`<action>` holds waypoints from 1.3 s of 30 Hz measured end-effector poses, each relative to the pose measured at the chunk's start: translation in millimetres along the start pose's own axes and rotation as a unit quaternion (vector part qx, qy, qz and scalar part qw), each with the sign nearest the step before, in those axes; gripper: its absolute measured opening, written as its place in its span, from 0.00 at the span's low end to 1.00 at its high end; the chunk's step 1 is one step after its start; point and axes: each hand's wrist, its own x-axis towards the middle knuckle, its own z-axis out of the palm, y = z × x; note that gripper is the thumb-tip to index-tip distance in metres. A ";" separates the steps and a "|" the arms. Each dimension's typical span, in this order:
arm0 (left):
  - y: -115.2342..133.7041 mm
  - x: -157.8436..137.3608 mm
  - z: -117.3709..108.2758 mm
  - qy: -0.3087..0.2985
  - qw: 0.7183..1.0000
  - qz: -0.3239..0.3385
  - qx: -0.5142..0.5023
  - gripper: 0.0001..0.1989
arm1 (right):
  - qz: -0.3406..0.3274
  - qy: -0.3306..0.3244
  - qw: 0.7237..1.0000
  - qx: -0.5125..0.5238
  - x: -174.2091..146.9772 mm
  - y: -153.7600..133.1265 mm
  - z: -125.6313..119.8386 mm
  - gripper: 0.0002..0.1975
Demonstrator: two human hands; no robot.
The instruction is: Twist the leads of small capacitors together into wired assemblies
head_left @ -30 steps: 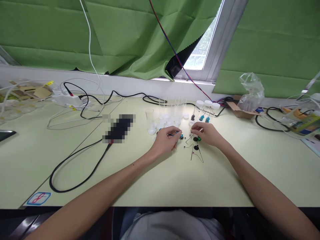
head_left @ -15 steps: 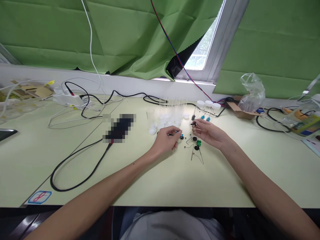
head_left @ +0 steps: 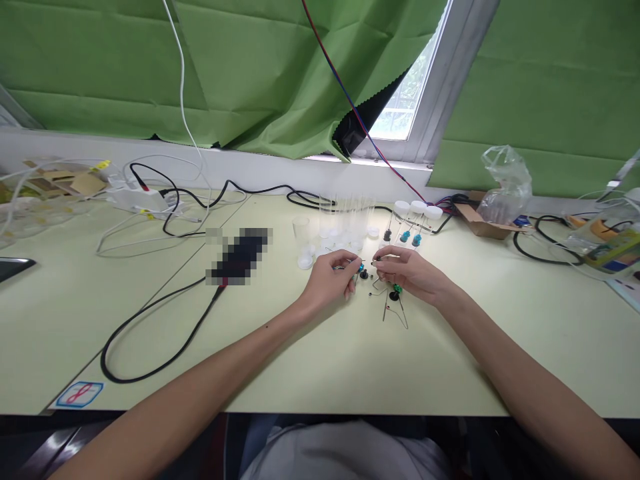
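My left hand (head_left: 329,279) is closed in a pinch on a small blue part with a thin metal wire (head_left: 361,267), partly hidden by the fingers. Facing it across a narrow gap, my right hand (head_left: 413,273) pinches a small black piece (head_left: 378,259) between thumb and fingertips. Below the fingers lies a small black disc-shaped part (head_left: 364,274). Beside the right hand, a green part (head_left: 397,289) with a black base (head_left: 394,297) and bent metal wires (head_left: 385,308) rests on the table.
Clear open tubes (head_left: 345,217) and white caps (head_left: 305,261) stand behind my left hand. White-capped tubes (head_left: 417,208) with blue and black parts lie behind my right. A black cable (head_left: 150,380) loops at left; a cardboard box (head_left: 483,225) holding a plastic bag (head_left: 505,183) sits at right.
My right hand has moved left and slightly down with the black piece, closer to the blue part. My left hand has stayed nearly in place.
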 end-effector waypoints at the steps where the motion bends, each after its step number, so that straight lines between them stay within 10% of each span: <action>1: -0.7 0.3 -0.2 0.000 1.000 0.000 -0.001 0.13 | -0.005 0.000 1.000 -0.015 -0.9 -0.5 1.7 0.17; 11: -1.5 0.1 -1.0 0.004 1.000 -0.005 -0.014 0.14 | -0.110 0.033 0.966 -0.232 -5.4 -3.0 11.9 0.14; 20: 1.4 1.2 -0.9 0.018 0.999 -0.014 -0.031 0.14 | -0.248 0.062 0.878 -0.406 -8.3 2.6 19.6 0.09; 33: -2.6 3.5 -2.6 0.058 0.998 0.002 -0.017 0.16 | -0.173 -0.088 0.814 -0.548 -14.7 3.0 24.5 0.09; 39: -5.2 3.4 -1.8 0.058 0.998 0.006 -0.009 0.16 | -0.137 -0.138 0.832 -0.519 -12.5 0.7 16.1 0.08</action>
